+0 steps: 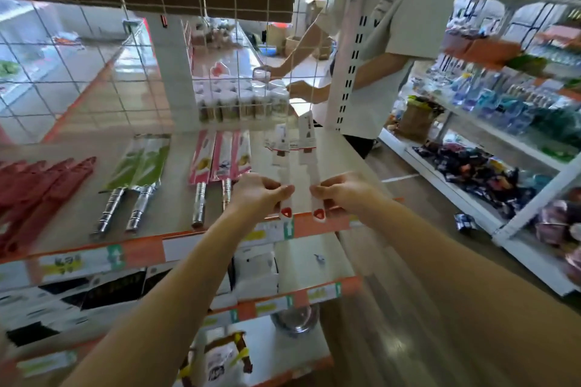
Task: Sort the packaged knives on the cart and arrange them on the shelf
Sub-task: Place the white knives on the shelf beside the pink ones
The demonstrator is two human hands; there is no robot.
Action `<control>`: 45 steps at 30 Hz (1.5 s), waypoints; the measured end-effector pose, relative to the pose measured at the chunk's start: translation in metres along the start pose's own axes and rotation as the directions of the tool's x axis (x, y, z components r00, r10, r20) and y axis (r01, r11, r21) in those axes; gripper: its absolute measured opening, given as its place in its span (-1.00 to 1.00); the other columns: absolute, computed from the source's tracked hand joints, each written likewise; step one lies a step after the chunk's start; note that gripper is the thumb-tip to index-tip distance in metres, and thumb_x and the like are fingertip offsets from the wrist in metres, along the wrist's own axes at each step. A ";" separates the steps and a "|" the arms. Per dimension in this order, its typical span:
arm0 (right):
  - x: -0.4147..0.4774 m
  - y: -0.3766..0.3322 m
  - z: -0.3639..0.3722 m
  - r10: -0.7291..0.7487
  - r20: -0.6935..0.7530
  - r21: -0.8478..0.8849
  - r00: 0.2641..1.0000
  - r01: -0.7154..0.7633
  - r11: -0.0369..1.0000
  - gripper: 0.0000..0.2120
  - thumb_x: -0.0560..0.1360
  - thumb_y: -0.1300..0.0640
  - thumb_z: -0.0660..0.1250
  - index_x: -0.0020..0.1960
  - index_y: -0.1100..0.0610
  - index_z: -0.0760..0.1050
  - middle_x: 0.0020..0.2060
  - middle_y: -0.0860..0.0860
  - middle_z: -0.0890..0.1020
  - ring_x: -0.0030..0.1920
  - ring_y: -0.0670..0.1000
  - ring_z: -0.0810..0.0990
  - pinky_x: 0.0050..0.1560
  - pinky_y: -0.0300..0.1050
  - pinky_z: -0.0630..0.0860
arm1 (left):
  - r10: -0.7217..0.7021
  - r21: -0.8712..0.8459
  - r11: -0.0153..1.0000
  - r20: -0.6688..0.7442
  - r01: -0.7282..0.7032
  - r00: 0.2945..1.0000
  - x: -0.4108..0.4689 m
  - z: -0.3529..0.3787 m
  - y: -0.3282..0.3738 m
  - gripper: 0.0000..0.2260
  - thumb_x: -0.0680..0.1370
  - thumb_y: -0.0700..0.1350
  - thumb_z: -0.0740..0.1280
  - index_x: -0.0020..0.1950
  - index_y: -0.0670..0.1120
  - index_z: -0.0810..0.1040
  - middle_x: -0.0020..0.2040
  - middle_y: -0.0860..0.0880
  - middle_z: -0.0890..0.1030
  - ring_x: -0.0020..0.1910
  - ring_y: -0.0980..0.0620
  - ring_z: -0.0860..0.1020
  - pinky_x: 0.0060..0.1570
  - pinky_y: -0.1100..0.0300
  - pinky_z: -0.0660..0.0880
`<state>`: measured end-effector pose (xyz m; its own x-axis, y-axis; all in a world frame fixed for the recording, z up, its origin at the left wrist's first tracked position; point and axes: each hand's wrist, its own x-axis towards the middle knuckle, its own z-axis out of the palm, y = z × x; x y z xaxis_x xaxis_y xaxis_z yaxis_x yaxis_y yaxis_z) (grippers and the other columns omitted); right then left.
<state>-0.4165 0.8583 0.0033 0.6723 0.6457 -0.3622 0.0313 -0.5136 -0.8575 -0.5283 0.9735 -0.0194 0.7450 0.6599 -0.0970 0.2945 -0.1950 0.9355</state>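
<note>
Two white packaged knives with red handle ends lie lengthwise on the shelf [176,198] near its right end. My left hand [256,193] pinches the left white knife [280,154] near its handle. My right hand [342,193] pinches the right white knife [306,141] the same way. Further left on the shelf lie pink-packaged knives [221,155] with steel handles, green-packaged knives [138,163] with steel handles, and red knives [41,185]. The cart is out of view.
A wire grid panel [94,78] stands behind the shelf. Another person [374,72] works at jars [245,100] on the far side. Lower shelves hold boxed goods [78,295]. A stocked rack [515,122] lines the aisle on the right.
</note>
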 end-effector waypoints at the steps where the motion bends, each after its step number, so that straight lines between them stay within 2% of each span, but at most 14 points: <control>1: 0.007 -0.002 -0.003 0.003 0.019 0.021 1.000 -0.004 1.000 -0.79 0.48 0.15 0.38 0.03 0.27 0.57 -0.21 0.08 0.64 -0.23 0.03 0.62 -0.17 -0.18 0.57 | -0.003 0.026 1.000 -0.003 0.003 1.000 0.006 0.003 0.000 -0.74 0.46 -0.08 0.42 -0.11 -0.30 0.64 -0.22 -0.22 0.66 -0.24 -0.11 0.61 -0.10 0.04 0.57; 4: 0.023 -0.008 -0.009 0.026 0.067 0.063 0.997 -0.030 0.998 -0.74 0.49 0.16 0.37 0.10 0.30 0.55 -0.20 0.09 0.63 -0.27 0.01 0.60 -0.27 -0.20 0.56 | -0.036 0.079 0.996 -0.015 0.037 0.999 0.021 0.011 0.002 -0.71 0.46 -0.06 0.42 -0.18 -0.33 0.62 -0.38 -0.10 0.56 -0.41 0.03 0.50 -0.30 0.20 0.47; 8: 0.043 -0.007 -0.014 0.037 0.130 0.063 0.991 -0.045 0.997 -0.73 0.50 0.17 0.37 0.11 0.32 0.54 -0.23 0.10 0.61 -0.32 -0.01 0.58 -0.39 -0.26 0.56 | -0.100 0.112 0.988 -0.036 0.103 0.994 0.035 0.023 -0.002 -0.75 0.46 -0.05 0.42 -0.29 -0.22 0.60 -0.37 -0.08 0.58 -0.40 0.04 0.53 -0.26 0.17 0.50; 12: 0.062 0.003 -0.016 0.071 0.163 -0.035 0.984 -0.066 0.997 -0.68 0.48 0.15 0.39 0.12 0.37 0.54 -0.15 0.16 0.62 -0.23 0.04 0.59 -0.13 -0.12 0.58 | -0.143 0.085 0.986 -0.039 0.145 0.989 0.040 0.035 -0.008 -0.74 0.47 -0.02 0.40 -0.28 -0.20 0.58 -0.36 -0.08 0.59 -0.41 0.05 0.55 -0.34 0.24 0.50; 16: 0.077 0.009 -0.019 0.115 0.199 -0.108 0.973 -0.094 0.990 -0.72 0.47 0.12 0.40 0.05 0.33 0.56 -0.27 0.10 0.59 -0.36 -0.02 0.55 -0.36 -0.23 0.53 | -0.090 0.190 0.976 -0.065 0.101 0.994 0.042 0.042 -0.004 -0.68 0.49 0.00 0.37 -0.39 -0.16 0.50 -0.48 -0.02 0.45 -0.51 0.11 0.40 -0.50 0.41 0.30; 19: 0.086 0.008 -0.021 0.126 0.181 -0.181 0.975 -0.093 0.979 -0.78 0.44 0.09 0.44 -0.09 0.25 0.57 -0.36 0.07 0.57 -0.41 -0.04 0.53 -0.34 -0.21 0.53 | -0.030 0.259 0.964 -0.108 0.057 0.994 0.044 0.043 -0.006 -0.65 0.49 -0.02 0.38 -0.45 -0.12 0.44 -0.52 0.00 0.40 -0.55 0.13 0.34 -0.58 0.44 0.23; 23: 0.090 0.004 -0.024 0.088 0.184 -0.265 0.979 -0.037 0.963 -0.80 0.46 0.06 0.41 -0.15 0.21 0.54 -0.35 0.03 0.58 -0.41 -0.07 0.53 -0.35 -0.26 0.53 | 0.032 0.338 0.941 -0.147 0.020 0.989 0.045 0.045 -0.009 -0.78 0.48 -0.05 0.40 -0.27 -0.16 0.54 -0.39 -0.02 0.54 -0.51 0.19 0.50 -0.48 0.38 0.43; 25: 0.088 0.003 -0.023 0.058 0.192 -0.307 0.980 0.004 0.952 -0.79 0.48 0.04 0.38 -0.21 0.17 0.50 -0.39 0.00 0.57 -0.45 -0.10 0.49 -0.55 -0.37 0.44 | 0.053 0.376 0.927 -0.180 0.019 0.982 0.045 0.046 -0.009 -0.78 0.46 -0.05 0.42 -0.08 -0.21 0.56 -0.22 -0.08 0.59 -0.32 0.12 0.57 -0.24 0.26 0.56; 27: 0.088 0.003 -0.021 0.022 0.195 -0.328 0.981 0.044 0.944 -0.78 0.47 0.04 0.39 -0.24 0.17 0.50 -0.42 0.00 0.56 -0.47 -0.10 0.48 -0.61 -0.40 0.40 | 0.078 0.435 0.900 -0.210 0.022 0.975 0.045 0.047 -0.008 -0.69 0.44 -0.04 0.44 0.03 -0.24 0.55 -0.08 -0.14 0.60 -0.13 0.02 0.54 -0.04 0.15 0.54; 32: 0.093 0.004 -0.012 -0.040 0.150 -0.432 0.988 0.102 0.896 -0.72 0.43 -0.01 0.43 -0.09 0.23 0.59 -0.40 0.01 0.57 -0.47 -0.13 0.48 -0.55 -0.36 0.40 | 0.096 0.483 0.875 -0.184 0.004 0.978 0.046 0.047 -0.008 -0.65 0.43 0.01 0.43 -0.05 -0.28 0.59 -0.13 -0.18 0.64 -0.13 -0.07 0.60 -0.02 0.05 0.56; 34: 0.096 0.007 -0.010 -0.086 0.111 -0.482 0.990 0.129 0.866 -0.72 0.42 -0.03 0.44 -0.10 0.20 0.60 -0.36 0.03 0.60 -0.44 -0.10 0.51 -0.48 -0.31 0.47 | 0.103 0.512 0.859 -0.183 0.005 0.978 0.048 0.048 -0.010 -0.68 0.44 0.02 0.43 -0.08 -0.26 0.60 -0.15 -0.18 0.65 -0.21 -0.02 0.57 -0.09 0.10 0.55; 37: 0.097 0.010 -0.007 -0.183 0.066 -0.594 0.981 0.186 0.783 -0.70 0.41 -0.05 0.43 -0.12 0.21 0.63 -0.23 0.11 0.66 -0.29 -0.01 0.58 -0.17 -0.11 0.60 | 0.112 0.537 0.844 -0.185 0.005 0.976 0.050 0.049 -0.013 -0.69 0.44 0.03 0.42 -0.11 -0.24 0.61 -0.20 -0.15 0.64 -0.26 0.03 0.53 -0.17 0.15 0.51; 41: 0.094 0.010 -0.006 -0.213 0.054 -0.612 0.976 0.200 0.765 -0.74 0.42 -0.02 0.43 -0.17 0.20 0.59 -0.24 0.11 0.64 -0.27 0.00 0.60 -0.12 -0.09 0.61 | 0.119 0.548 0.836 -0.182 0.000 0.976 0.051 0.049 -0.016 -0.71 0.46 0.03 0.40 -0.19 -0.22 0.59 -0.31 -0.08 0.54 -0.37 0.09 0.44 -0.35 0.32 0.35; 45: 0.092 0.010 -0.007 -0.208 0.056 -0.605 0.976 0.199 0.771 -0.74 0.43 0.00 0.43 -0.13 0.22 0.59 -0.21 0.12 0.65 -0.21 0.04 0.64 -0.06 -0.04 0.64 | 0.134 0.558 0.830 -0.184 -0.009 0.974 0.051 0.049 -0.018 -0.72 0.47 0.02 0.39 -0.19 -0.22 0.60 -0.32 -0.07 0.54 -0.36 0.08 0.44 -0.33 0.31 0.34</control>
<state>-0.3495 0.9083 -0.0364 0.6084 0.7692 -0.1956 0.6056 -0.6092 -0.5121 -0.4660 0.9751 -0.0581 0.6547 0.7501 0.0933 0.5720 -0.5723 0.5876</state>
